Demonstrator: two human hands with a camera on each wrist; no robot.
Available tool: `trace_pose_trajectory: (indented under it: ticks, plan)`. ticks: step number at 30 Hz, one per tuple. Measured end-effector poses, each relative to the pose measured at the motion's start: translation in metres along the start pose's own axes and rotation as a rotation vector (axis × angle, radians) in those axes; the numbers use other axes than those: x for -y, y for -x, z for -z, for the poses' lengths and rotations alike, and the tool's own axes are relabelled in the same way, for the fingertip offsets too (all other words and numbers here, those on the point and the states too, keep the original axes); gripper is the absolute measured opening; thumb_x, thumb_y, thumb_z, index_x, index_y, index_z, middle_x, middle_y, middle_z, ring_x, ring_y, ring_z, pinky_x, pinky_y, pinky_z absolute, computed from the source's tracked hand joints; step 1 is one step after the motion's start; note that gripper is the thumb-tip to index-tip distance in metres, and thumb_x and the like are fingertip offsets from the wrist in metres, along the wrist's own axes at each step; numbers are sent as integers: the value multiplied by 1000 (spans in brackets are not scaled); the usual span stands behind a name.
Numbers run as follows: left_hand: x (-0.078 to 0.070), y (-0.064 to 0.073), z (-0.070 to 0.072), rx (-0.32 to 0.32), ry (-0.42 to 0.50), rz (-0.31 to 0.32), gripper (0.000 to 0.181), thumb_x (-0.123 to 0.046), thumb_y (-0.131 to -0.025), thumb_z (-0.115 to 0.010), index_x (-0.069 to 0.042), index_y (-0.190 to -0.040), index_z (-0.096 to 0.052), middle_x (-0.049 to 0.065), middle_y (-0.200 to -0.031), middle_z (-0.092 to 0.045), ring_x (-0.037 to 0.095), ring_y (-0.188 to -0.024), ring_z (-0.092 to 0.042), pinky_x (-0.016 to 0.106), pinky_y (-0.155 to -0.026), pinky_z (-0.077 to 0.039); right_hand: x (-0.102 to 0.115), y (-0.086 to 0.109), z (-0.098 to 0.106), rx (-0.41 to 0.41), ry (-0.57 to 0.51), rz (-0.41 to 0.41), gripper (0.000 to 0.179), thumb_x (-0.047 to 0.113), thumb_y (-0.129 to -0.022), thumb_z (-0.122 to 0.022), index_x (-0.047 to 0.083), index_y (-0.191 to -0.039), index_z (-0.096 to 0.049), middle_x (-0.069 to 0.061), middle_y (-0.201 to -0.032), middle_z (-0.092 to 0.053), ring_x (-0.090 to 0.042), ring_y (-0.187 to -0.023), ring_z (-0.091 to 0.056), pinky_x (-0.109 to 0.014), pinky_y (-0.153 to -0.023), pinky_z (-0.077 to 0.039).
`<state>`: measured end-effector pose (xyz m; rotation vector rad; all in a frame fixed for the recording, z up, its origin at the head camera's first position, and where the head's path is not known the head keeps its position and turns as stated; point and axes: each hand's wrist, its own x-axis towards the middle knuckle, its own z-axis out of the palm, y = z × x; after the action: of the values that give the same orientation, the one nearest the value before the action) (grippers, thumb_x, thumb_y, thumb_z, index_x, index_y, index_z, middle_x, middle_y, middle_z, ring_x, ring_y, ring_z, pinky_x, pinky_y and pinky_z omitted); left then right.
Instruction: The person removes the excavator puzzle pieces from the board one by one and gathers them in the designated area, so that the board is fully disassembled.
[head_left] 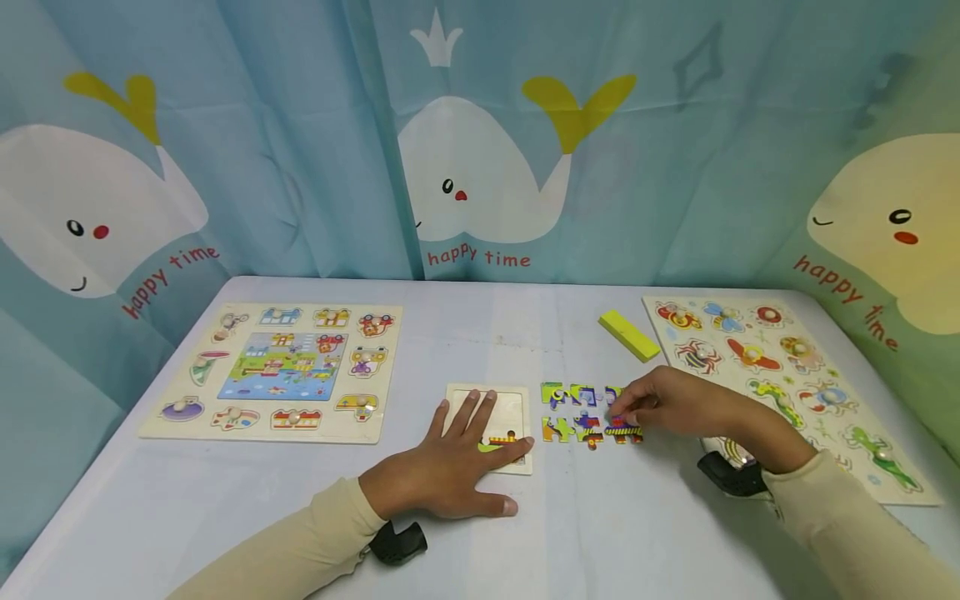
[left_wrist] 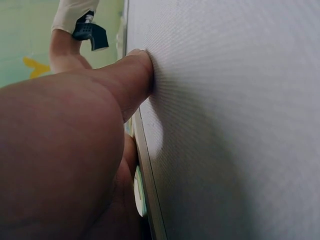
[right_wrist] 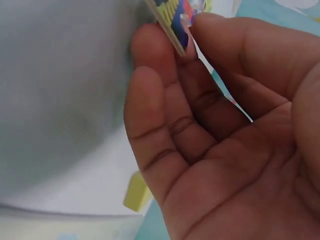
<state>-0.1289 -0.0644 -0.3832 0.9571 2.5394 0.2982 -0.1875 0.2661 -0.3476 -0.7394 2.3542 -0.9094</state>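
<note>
In the head view a small square wooden puzzle frame point(head_left: 512, 408) lies near the middle of the table. My left hand point(head_left: 438, 475) rests over it with straight, spread fingers; its thumb touches the table beside the frame. A piece with a red and yellow picture point(head_left: 501, 439) shows inside the frame, partly hidden by the fingers. To the right, several loose jigsaw pieces point(head_left: 557, 429) lie in two rows. My right hand point(head_left: 671, 404) is at the right end of these rows. It pinches a colourful jigsaw piece point(right_wrist: 175, 17) between thumb and fingertips, the piece tilted in the right wrist view.
A large wooden vehicle peg puzzle point(head_left: 390, 367) lies at the left. An insect peg puzzle point(head_left: 720, 333) is at the right, partly under my right forearm. A yellow-green block point(head_left: 628, 336) lies behind the loose pieces. A whale-print curtain point(head_left: 315, 167) hangs behind the table.
</note>
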Motion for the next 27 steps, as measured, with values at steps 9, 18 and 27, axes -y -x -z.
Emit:
trace_pose_trajectory:
  ticks: [9, 18, 27]
  plan:
    - [0, -1, -1, -6, 8, -9, 70, -65, -91, -49, -44, -153, -24, 14, -160, 13, 31, -145, 17, 60, -110, 7, 0, 5, 8, 10, 75, -4, 15, 0, -90, -64, 4, -102, -74, 5, -92, -70, -8, -81, -59, -25, -70, -49]
    - [1, -1, -1, -10, 8, -8, 70, -65, -91, -50, -44, -153, -25, 13, -161, 12, 30, -145, 17, 59, -110, 7, 2, 4, 9, -19, 39, -34, 14, 8, -92, -67, 4, -103, -73, -3, -101, -71, -12, -87, -62, -26, -70, -51]
    - [2, 0, -1, -14, 6, -12, 70, -65, -91, -50, -44, -152, -25, 14, -161, 12, 30, -145, 17, 59, -110, 7, 5, 0, 7, -58, 48, 9, 16, 5, -92, -65, 3, -105, -72, -5, -106, -70, -12, -91, -63, -27, -75, -51]
